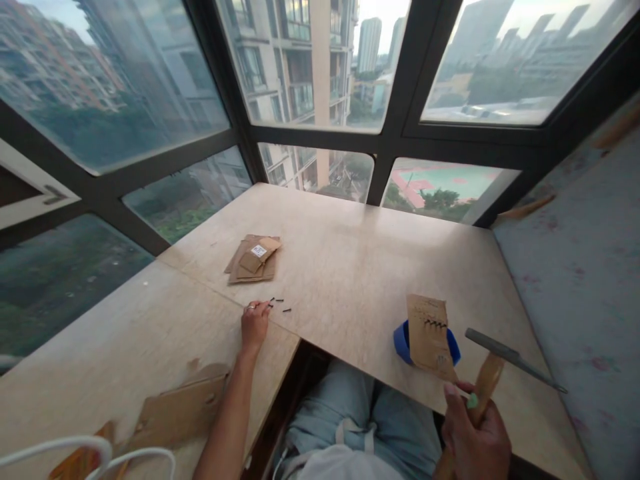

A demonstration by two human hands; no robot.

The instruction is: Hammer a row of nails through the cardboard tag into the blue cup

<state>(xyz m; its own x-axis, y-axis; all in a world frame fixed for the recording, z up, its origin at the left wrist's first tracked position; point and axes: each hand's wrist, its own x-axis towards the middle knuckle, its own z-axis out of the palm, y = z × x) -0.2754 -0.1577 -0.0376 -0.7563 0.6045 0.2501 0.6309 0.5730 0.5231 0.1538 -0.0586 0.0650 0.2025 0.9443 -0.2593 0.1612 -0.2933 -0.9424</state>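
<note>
My left hand (255, 322) reaches over the table with thumb and fingertips pinched together, at the end of a small dark nail. Two more small black nails (279, 300) lie just beyond the fingertips. My right hand (475, 430) is wrapped round the wooden handle of a hammer (487, 380), whose narrow metal head points up and to the right. Its thumb and forefinger also meet the lower corner of a brown cardboard piece (425, 350). A short row of black nails stands in that cardboard. Behind and beneath it is a blue bowl (401, 343).
Folded cardboard pieces (253, 260), one with a white label, lie farther back on the pale table (345, 267). Another cardboard sheet (183, 410) and a white cable (100, 443) are at lower left. Windows close off the back; a patterned wall (580, 287) stands right.
</note>
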